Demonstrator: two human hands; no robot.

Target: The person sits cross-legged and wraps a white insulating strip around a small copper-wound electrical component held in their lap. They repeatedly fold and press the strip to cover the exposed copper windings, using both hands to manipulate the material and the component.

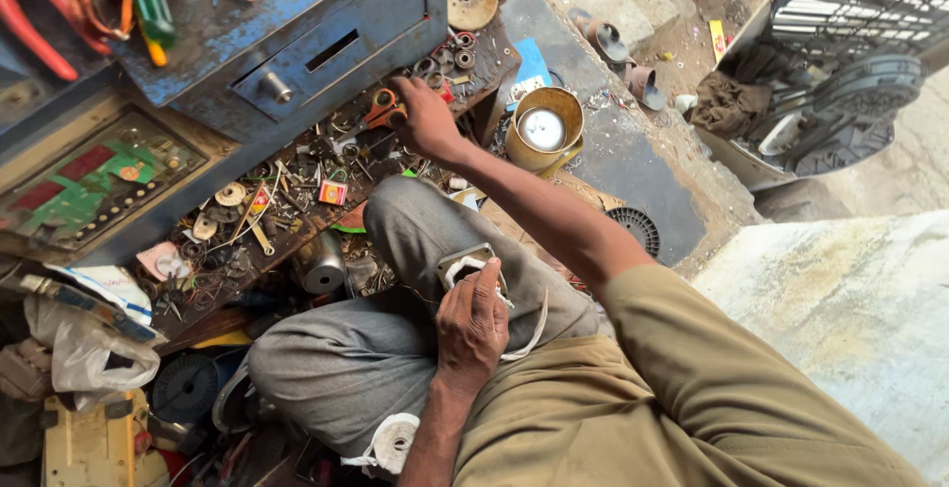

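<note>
I sit with my grey-trousered legs folded. My left hand (pixel 473 327) rests on my thigh and grips a small square metal part (pixel 465 262) wrapped in white tape, with a white strip (pixel 529 334) trailing from it. My right hand (pixel 423 119) reaches forward to a cluttered wooden board (pixel 297 235). Its fingers touch the small parts beside orange-handled scissors (pixel 381 109), just below a blue metal box with a drawer (pixel 297 62). Whether the fingers pinch anything is hidden.
A brass-coloured tin (pixel 544 129) stands right of my right wrist. A metal cylinder (pixel 321 265), washers, screws and a green circuit board (pixel 89 180) litter the left. A tape roll (pixel 393 440) lies by my leg. A black crate (pixel 860 2) sits at the far right.
</note>
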